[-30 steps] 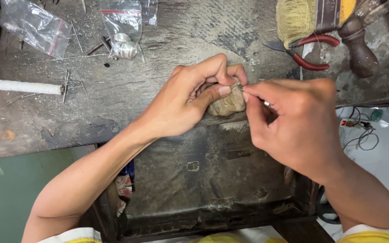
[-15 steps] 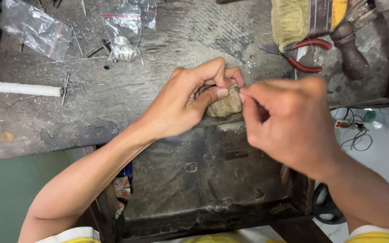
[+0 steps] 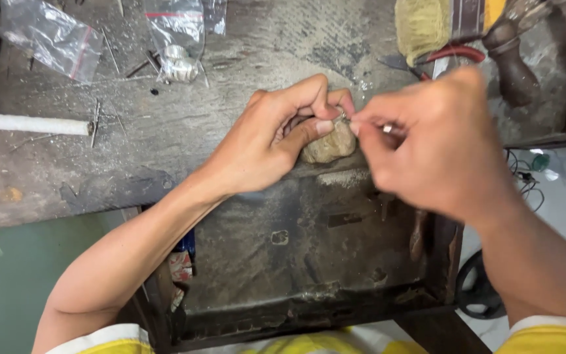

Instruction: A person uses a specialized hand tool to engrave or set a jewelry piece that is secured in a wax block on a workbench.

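Observation:
My left hand (image 3: 276, 141) rests on the edge of a worn grey workbench (image 3: 165, 131) and pinches a tiny metal piece (image 3: 343, 118) between thumb and fingers over a tan wooden peg (image 3: 327, 147). My right hand (image 3: 437, 141) meets it from the right. It grips a thin metal tool (image 3: 388, 128) whose tip touches the small piece. The piece is mostly hidden by my fingers.
Clear plastic bags (image 3: 50, 36) and a bag holding a metal part (image 3: 178, 65) lie at the back. A white rod (image 3: 27, 123) lies at left. Red-handled pliers (image 3: 447, 56) and a yellow brush (image 3: 420, 26) sit back right. A dark metal tray (image 3: 309, 262) hangs under the bench.
My right hand has shifted slightly up and closer to the camera against the left fingers. The left hand has held its place on the peg.

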